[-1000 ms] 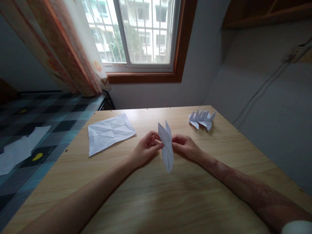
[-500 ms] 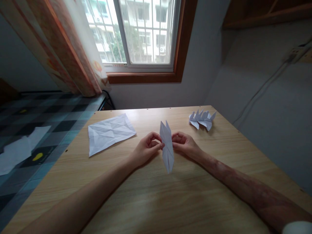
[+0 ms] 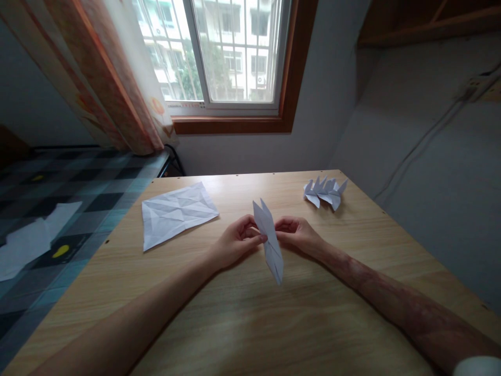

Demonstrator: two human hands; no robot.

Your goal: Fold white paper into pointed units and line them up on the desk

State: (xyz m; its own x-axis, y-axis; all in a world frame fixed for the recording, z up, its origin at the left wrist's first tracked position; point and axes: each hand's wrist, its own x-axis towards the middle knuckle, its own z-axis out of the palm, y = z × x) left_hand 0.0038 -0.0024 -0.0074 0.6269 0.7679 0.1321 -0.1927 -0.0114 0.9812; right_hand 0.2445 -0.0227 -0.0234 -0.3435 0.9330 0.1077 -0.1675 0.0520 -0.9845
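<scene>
A narrow folded white paper piece [image 3: 269, 241], pointed at both ends, stands on edge above the wooden table [image 3: 242, 318]. My left hand [image 3: 235, 241] pinches its left side with thumb and fingers closed. My right hand [image 3: 298, 234] pinches its right side, fingers curled. The lower tip of the paper leans toward the right and near side. Both forearms rest low over the table.
A creased, unfolded white sheet [image 3: 176, 213] lies flat at the table's left rear. A cluster of folded white paper shapes [image 3: 324, 192] sits at the right rear. A bed with a checked cover [image 3: 58, 209] and a white sheet is left of the table. A window and curtain are behind.
The folded paper has tilted: its lower tip swung to the right and toward me, its top shifted slightly left. Both hands stayed pinched on it in about the same place.
</scene>
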